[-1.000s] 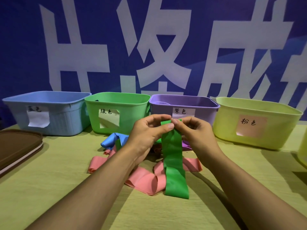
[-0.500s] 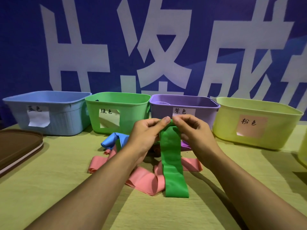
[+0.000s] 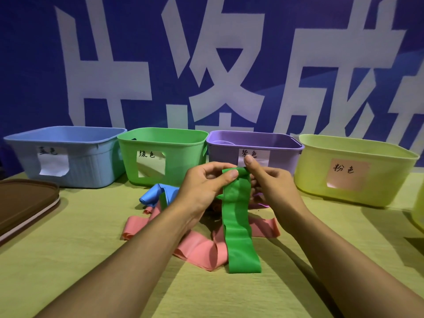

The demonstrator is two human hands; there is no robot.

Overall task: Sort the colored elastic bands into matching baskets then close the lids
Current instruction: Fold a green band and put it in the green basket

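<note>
both hands pinch the top end of the green band: the left hand with thumb and curled fingers at its 9 o'clock edge, the right hand at 3 o'clock with thumb raised. both forearms reach in from 6 o'clock. the band hangs down onto the pink bands on the table. at 12 o'clock stand the blue basket, green basket labelled 绿色, purple basket, and yellow basket labelled 粉色
</note>
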